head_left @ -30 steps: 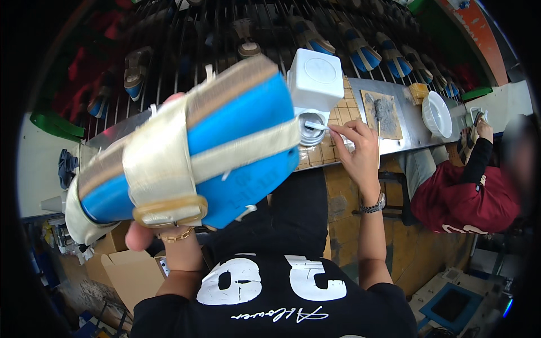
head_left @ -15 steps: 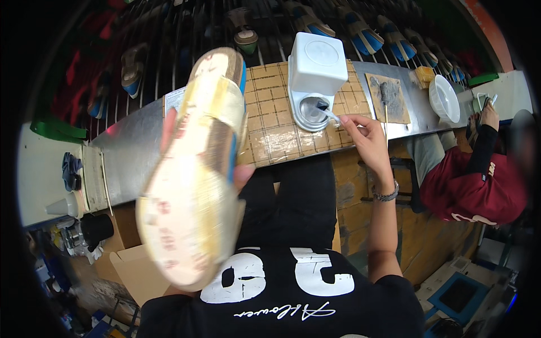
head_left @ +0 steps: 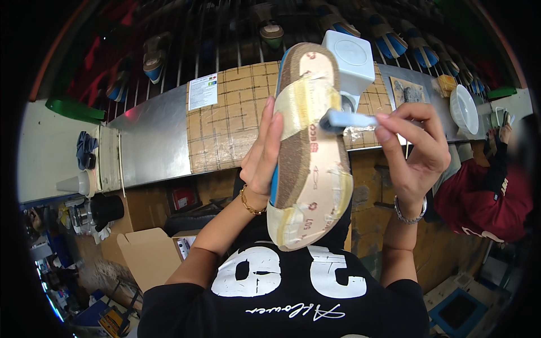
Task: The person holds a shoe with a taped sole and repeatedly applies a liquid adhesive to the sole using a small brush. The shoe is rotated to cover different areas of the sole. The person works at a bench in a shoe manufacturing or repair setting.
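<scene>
My left hand (head_left: 264,152) grips the side of a sandal (head_left: 326,155), its pale insole-board underside turned toward me and its heel end up. Brown and blue show along its edge, and yellowish strap ends are folded over the board. The far-side fingers are hidden behind it. Between thumb and fingers, my right hand (head_left: 416,146) pinches the light blue handle of a brush (head_left: 355,119). Its dark bristle head is at the middle of the underside, by the upper strap's folded end. Just behind the sandal stands a white dispenser pot (head_left: 352,59), its round cup partly covered.
A taped cardboard sheet (head_left: 228,132) covers part of the metal bench (head_left: 149,146). Several sandals rest on a barred rack (head_left: 225,31) beyond. A white bowl (head_left: 463,110) and yellow block (head_left: 447,84) lie right, near a co-worker in maroon (head_left: 479,197). An open carton (head_left: 149,259) sits lower left.
The brush has come out of the pot's cup and over to the sandal's underside. My left hand has moved the sandal to the right and turned it.
</scene>
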Motion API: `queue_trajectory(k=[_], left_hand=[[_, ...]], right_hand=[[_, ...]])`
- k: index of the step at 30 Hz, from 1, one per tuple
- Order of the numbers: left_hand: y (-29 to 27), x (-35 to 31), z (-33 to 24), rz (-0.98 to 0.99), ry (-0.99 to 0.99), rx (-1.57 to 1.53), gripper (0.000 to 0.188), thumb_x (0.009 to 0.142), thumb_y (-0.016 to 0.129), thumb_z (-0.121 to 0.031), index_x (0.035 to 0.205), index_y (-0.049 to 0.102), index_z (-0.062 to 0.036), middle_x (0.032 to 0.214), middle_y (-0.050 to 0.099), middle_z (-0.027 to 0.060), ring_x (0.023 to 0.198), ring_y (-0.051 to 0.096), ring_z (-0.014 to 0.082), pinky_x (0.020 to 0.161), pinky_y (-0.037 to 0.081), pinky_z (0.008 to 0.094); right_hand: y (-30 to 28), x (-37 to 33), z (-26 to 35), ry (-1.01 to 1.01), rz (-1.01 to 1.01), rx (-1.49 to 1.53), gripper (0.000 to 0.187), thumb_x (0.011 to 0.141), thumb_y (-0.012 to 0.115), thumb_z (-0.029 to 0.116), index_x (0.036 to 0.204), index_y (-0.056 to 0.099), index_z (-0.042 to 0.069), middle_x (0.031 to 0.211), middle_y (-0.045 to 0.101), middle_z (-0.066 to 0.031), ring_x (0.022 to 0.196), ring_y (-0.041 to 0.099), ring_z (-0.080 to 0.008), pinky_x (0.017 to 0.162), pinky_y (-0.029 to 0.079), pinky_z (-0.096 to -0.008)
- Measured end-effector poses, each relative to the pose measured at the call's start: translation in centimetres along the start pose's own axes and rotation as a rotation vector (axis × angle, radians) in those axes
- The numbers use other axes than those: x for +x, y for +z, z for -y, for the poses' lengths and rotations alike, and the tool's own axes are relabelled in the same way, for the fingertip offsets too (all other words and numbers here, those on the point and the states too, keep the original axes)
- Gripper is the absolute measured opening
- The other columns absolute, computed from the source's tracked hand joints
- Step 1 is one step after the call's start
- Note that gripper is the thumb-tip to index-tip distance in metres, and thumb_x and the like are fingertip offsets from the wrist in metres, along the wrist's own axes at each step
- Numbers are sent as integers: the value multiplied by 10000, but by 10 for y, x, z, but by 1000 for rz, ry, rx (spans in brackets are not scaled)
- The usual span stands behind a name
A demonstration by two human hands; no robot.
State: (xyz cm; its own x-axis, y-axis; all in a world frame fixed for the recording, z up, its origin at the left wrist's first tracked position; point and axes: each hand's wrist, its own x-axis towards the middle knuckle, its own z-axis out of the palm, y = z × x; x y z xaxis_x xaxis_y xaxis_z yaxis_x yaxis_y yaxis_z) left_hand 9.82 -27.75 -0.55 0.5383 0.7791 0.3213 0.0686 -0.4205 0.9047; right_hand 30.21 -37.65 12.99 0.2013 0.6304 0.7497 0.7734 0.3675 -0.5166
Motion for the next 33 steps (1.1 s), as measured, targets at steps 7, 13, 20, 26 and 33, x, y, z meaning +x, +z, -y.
queue_trajectory(k=[7, 13, 20, 26, 33], left_hand=[[-8, 23, -28, -222, 618, 302, 453, 941, 556, -69, 1335, 435, 118, 1411, 436, 361, 1221, 590, 382, 952, 562, 370], [-15, 26, -37, -283, 914, 439, 411, 913, 599, -9, 1282, 492, 138, 1379, 450, 405, 1213, 584, 448, 946, 563, 417], [-17, 30, -42, -272, 1010, 423, 364, 881, 648, 61, 1219, 559, 162, 1342, 465, 456, 1203, 576, 525, 938, 564, 471], [-23, 8, -72, -76, 561, 318, 363, 886, 644, 62, 1226, 559, 156, 1358, 452, 454, 1204, 580, 511, 944, 560, 467], [-29, 13, -70, -131, 688, 403, 362, 878, 653, 82, 1223, 573, 159, 1386, 451, 427, 1157, 637, 444, 921, 578, 411]], right_hand=[[4, 17, 9, -38, -58, -129, 266, 696, 815, -21, 941, 814, 83, 812, 608, -38, 718, 560, -129, 626, 422, -241], [-4, 35, 8, -162, -65, -145, 265, 737, 783, -87, 981, 786, 15, 923, 624, -71, 831, 568, -153, 747, 437, -255], [-20, 34, 6, -230, 44, -121, 315, 681, 791, -104, 975, 784, 10, 968, 621, -111, 863, 584, -176, 756, 467, -270], [-26, 36, 7, -185, 138, -53, 298, 684, 792, -80, 965, 784, 16, 953, 606, -110, 841, 560, -175, 713, 429, -254], [-28, 33, 9, -174, 216, -17, 284, 658, 804, -38, 931, 791, 43, 945, 602, -112, 832, 545, -189, 703, 399, -273]])
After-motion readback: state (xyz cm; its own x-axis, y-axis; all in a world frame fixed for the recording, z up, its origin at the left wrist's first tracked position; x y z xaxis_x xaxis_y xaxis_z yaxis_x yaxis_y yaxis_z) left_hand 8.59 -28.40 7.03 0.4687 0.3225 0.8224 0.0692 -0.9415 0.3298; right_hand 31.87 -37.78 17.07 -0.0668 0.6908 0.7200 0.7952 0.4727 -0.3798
